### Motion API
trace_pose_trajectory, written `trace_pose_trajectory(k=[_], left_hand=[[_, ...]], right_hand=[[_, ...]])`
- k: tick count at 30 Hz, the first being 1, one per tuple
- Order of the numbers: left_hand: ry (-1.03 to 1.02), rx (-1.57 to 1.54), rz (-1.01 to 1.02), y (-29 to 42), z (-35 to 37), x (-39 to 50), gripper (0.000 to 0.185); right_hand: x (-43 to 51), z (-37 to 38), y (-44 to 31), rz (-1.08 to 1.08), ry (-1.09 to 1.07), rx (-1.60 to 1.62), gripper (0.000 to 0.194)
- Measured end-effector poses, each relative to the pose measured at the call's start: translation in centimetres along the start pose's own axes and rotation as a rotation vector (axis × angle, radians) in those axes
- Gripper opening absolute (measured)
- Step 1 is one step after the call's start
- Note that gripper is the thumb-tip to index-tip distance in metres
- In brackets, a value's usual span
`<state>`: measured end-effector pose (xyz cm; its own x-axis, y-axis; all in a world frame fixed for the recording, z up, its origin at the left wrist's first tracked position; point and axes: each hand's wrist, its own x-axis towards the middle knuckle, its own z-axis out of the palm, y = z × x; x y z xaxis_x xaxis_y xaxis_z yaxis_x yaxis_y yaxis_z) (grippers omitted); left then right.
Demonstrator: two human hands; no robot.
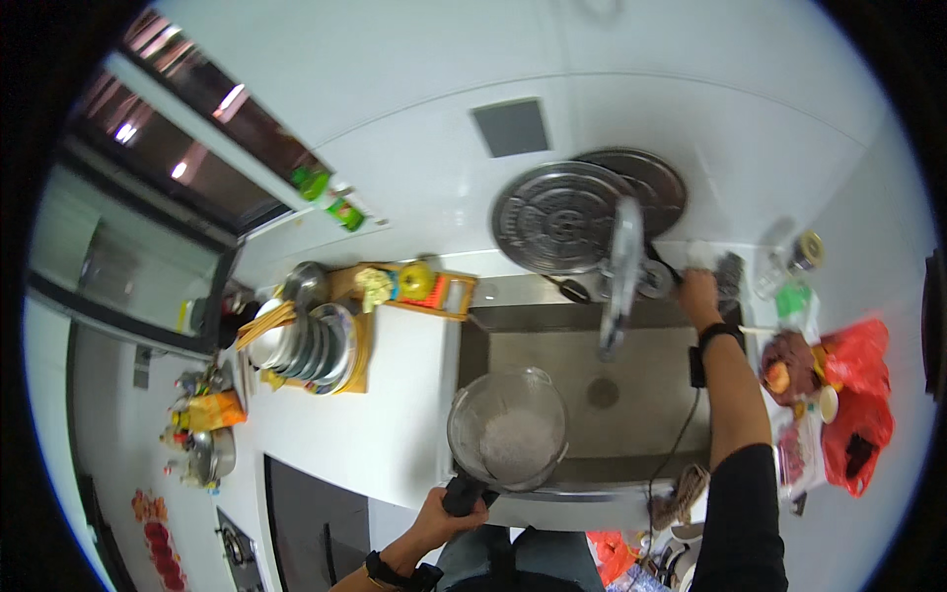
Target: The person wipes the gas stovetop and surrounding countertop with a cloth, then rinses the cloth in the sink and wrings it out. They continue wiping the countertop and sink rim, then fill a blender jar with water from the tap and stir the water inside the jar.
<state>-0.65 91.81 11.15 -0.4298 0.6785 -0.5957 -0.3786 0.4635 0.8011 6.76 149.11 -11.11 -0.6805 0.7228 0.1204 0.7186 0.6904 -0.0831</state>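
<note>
My left hand (442,519) grips the black handle of a metal pan (510,429), whose pale interior looks wet or cloudy. The pan is over the left front part of the stainless-steel sink (547,351). My right hand (698,296) reaches to the sink's back right corner, its fingers curled beside a thin black handle (664,263). Blur hides whether the fingers close on that handle. Left of this hand, a shiny faucet (624,274) extends over the basin. Two round ridged metal trays (566,218) lean on the wall behind it.
Left of the sink are a wooden board with a grater (455,296), a yellow-green fruit (416,280) and a rack of dishes (318,348). Red plastic bags (858,414) and jars crowd the right counter. A cable (677,436) hangs from my right wrist past the sink's front edge.
</note>
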Motion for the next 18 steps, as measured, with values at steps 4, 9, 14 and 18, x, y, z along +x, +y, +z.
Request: trace_pose_trajectory(k=[4,9,14,18], left_hand=[[0.134,-0.028,-0.031,-0.7,-2.6,-3.7,0.014],[0.311,-0.163,0.02,-2.2,-4.7,-6.1,0.011],[0.408,-0.253,0.156,-3.9,-7.2,-7.3,0.015],[0.421,-0.262,0.263,-5.4,-9.6,-7.9,0.013]], right_hand=[[1.1,-0.2,-0.4,-0.065,-0.114,-0.177,0.035],[1.0,-2.9,0.3,-0.043,-0.126,-0.097,0.032],[-0.7,-6.2,3.1,0.088,-0.162,0.089,0.036],[-6.0,-10.0,4.8,-0.01,-0.105,0.374,0.032]])
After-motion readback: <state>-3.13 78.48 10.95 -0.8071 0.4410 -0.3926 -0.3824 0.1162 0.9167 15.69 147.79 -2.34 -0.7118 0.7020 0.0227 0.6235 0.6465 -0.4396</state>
